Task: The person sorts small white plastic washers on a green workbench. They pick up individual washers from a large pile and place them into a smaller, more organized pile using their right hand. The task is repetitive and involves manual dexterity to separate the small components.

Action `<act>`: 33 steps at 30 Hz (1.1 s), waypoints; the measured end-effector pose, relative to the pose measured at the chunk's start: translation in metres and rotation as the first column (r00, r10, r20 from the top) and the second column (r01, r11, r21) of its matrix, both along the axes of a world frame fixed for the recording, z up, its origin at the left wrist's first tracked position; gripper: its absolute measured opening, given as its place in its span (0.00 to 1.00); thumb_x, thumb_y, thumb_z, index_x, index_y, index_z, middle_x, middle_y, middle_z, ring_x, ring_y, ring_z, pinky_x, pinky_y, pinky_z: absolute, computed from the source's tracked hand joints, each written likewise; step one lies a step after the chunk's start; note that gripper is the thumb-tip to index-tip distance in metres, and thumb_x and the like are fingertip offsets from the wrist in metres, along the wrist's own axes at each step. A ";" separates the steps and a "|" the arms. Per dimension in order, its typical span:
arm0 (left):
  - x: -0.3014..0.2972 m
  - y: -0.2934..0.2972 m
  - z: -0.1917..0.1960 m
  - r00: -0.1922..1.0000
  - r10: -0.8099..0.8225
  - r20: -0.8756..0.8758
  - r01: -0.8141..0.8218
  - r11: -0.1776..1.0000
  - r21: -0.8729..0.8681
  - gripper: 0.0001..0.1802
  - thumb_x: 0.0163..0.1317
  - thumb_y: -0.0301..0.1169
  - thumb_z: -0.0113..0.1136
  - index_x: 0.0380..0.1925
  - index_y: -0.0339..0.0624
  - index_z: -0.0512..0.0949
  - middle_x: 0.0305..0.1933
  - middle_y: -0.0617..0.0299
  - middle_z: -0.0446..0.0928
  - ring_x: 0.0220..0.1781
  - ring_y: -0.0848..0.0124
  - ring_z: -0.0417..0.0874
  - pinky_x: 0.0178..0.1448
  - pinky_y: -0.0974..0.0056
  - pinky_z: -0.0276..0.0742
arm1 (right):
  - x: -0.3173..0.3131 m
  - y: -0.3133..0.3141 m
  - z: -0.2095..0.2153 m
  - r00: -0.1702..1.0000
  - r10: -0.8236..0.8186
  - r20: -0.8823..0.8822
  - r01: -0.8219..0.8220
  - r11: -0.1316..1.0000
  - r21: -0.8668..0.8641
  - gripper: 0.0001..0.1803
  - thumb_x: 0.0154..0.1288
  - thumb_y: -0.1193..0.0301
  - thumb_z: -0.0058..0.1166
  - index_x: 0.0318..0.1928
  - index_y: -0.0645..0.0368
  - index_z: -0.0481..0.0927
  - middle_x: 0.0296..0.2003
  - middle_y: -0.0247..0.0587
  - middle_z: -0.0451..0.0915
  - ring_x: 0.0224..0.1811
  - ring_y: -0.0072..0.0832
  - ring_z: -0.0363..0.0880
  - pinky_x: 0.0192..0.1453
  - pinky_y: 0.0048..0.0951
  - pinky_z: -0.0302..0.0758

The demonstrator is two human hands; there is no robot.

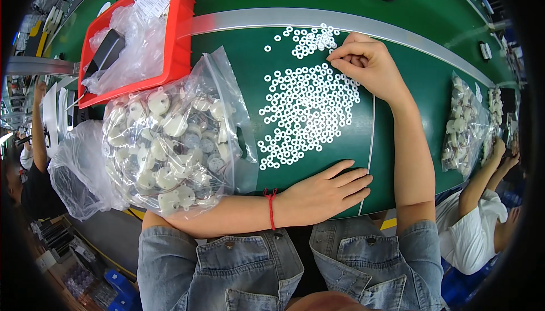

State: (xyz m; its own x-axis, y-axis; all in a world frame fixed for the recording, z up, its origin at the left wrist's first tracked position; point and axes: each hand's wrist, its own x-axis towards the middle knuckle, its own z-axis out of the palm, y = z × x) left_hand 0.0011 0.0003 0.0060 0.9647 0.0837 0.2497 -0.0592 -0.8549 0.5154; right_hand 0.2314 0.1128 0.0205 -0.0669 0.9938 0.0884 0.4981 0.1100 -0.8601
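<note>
Many small white rings [309, 104] lie loose on the green work surface [227, 41], in a large patch with a smaller group of rings [315, 41] beyond it. My right hand [363, 64] is at the right side of that smaller group, thumb and forefinger pinched together and the other fingers curled. Whatever may be between the fingertips is too small to make out. Near the front edge, my left hand [326, 192] rests palm down with its fingers stretched, holding nothing. A red cord bracelet [271, 209] circles that wrist.
A clear bag of round off-white parts with wires [164, 146] stands left, against my left forearm. Behind it is a red bin [179, 33] holding crumpled plastic. A metal rail [255, 19] crosses the far side. At right, a second bag [462, 126] lies near another person's hands [502, 155].
</note>
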 end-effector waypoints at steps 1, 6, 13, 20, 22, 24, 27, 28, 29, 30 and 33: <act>0.000 0.000 0.001 1.000 -0.001 -0.008 0.001 1.000 0.000 0.25 0.69 0.32 0.55 0.66 0.44 0.77 0.75 0.57 0.72 0.79 0.62 0.68 0.83 0.51 0.59 | -0.001 0.000 0.001 1.000 0.003 0.015 -0.003 1.000 -0.002 0.05 0.63 0.78 0.69 0.39 0.61 0.90 0.30 0.28 0.75 0.27 0.14 0.69 0.30 0.21 0.64; 0.000 0.000 0.000 1.000 0.003 -0.005 -0.003 1.000 0.006 0.25 0.69 0.33 0.55 0.66 0.44 0.77 0.75 0.57 0.72 0.79 0.62 0.67 0.83 0.50 0.59 | -0.007 -0.001 0.003 0.997 0.033 0.063 -0.035 0.999 0.040 0.04 0.62 0.77 0.70 0.38 0.61 0.90 0.30 0.31 0.76 0.28 0.18 0.73 0.31 0.24 0.67; 0.000 0.000 0.000 1.000 0.000 -0.002 0.000 1.000 0.006 0.25 0.70 0.33 0.55 0.66 0.44 0.77 0.75 0.57 0.72 0.79 0.62 0.68 0.83 0.50 0.59 | -0.012 -0.002 -0.001 0.990 0.006 0.138 -0.024 0.991 0.132 0.06 0.62 0.75 0.70 0.39 0.61 0.89 0.29 0.31 0.74 0.24 0.19 0.64 0.30 0.25 0.62; 0.000 0.000 0.000 1.000 0.001 -0.001 -0.001 1.000 0.012 0.25 0.70 0.33 0.55 0.66 0.44 0.77 0.75 0.57 0.72 0.78 0.62 0.68 0.83 0.51 0.59 | -0.012 0.001 0.000 0.990 -0.059 0.131 0.056 0.998 0.030 0.04 0.66 0.76 0.65 0.37 0.65 0.85 0.28 0.31 0.73 0.24 0.17 0.63 0.30 0.26 0.61; 0.000 0.000 0.000 1.000 -0.001 -0.004 0.001 1.000 0.018 0.25 0.70 0.33 0.55 0.66 0.44 0.77 0.75 0.57 0.72 0.78 0.62 0.68 0.83 0.51 0.59 | -0.009 0.001 -0.001 0.991 -0.069 0.113 0.067 0.998 0.017 0.04 0.67 0.76 0.65 0.38 0.65 0.85 0.28 0.30 0.74 0.25 0.16 0.62 0.30 0.25 0.61; 0.000 0.001 0.001 1.000 -0.002 -0.006 0.002 1.000 0.022 0.25 0.70 0.33 0.55 0.66 0.44 0.77 0.75 0.57 0.72 0.79 0.62 0.68 0.83 0.51 0.58 | -0.008 0.001 -0.001 0.993 -0.069 0.097 0.068 0.997 0.023 0.04 0.67 0.76 0.65 0.39 0.66 0.85 0.29 0.29 0.74 0.25 0.15 0.62 0.30 0.24 0.61; 0.000 0.001 0.000 1.000 -0.006 -0.011 0.006 1.000 0.017 0.25 0.70 0.33 0.55 0.66 0.44 0.77 0.75 0.57 0.72 0.79 0.62 0.68 0.83 0.51 0.58 | -0.009 0.001 0.001 0.994 -0.035 0.104 0.031 0.999 0.040 0.05 0.67 0.76 0.65 0.40 0.65 0.85 0.29 0.30 0.75 0.25 0.16 0.63 0.29 0.24 0.62; 0.000 0.001 0.000 1.000 -0.005 -0.013 0.006 1.000 0.013 0.25 0.70 0.33 0.55 0.66 0.44 0.77 0.75 0.57 0.72 0.79 0.62 0.67 0.83 0.51 0.58 | -0.009 0.001 0.003 0.992 -0.004 0.125 0.000 0.999 0.032 0.05 0.66 0.76 0.65 0.39 0.65 0.85 0.28 0.31 0.75 0.24 0.17 0.63 0.29 0.24 0.63; 0.000 0.001 0.000 1.000 -0.001 -0.003 0.001 1.000 0.008 0.24 0.70 0.33 0.54 0.65 0.43 0.77 0.75 0.56 0.72 0.79 0.62 0.67 0.84 0.50 0.57 | -0.009 0.000 0.004 0.989 0.027 0.146 -0.031 0.999 0.023 0.05 0.66 0.75 0.66 0.39 0.65 0.85 0.27 0.33 0.75 0.23 0.18 0.64 0.29 0.25 0.64; -0.001 0.000 -0.001 1.000 0.003 0.008 -0.003 1.000 0.004 0.23 0.70 0.33 0.54 0.64 0.43 0.78 0.74 0.55 0.72 0.79 0.61 0.68 0.84 0.49 0.56 | -0.008 0.001 0.001 0.995 -0.006 0.095 0.003 1.000 0.031 0.05 0.65 0.76 0.66 0.39 0.65 0.85 0.27 0.33 0.75 0.24 0.18 0.64 0.29 0.25 0.64; 0.000 -0.001 -0.002 1.000 0.002 0.020 -0.002 1.000 0.006 0.23 0.71 0.34 0.53 0.63 0.42 0.78 0.74 0.55 0.73 0.79 0.61 0.67 0.85 0.49 0.55 | -0.002 0.002 -0.006 0.994 -0.103 -0.030 0.104 0.994 0.038 0.05 0.65 0.76 0.66 0.40 0.64 0.86 0.27 0.32 0.75 0.25 0.17 0.66 0.30 0.24 0.65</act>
State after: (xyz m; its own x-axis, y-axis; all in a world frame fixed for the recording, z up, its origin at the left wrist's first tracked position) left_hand 0.0009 -0.0003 0.0038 0.9593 0.0838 0.2696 -0.0679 -0.8584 0.5085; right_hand 0.2297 0.1146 0.0143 0.0391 0.9909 0.1285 0.4846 0.0937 -0.8697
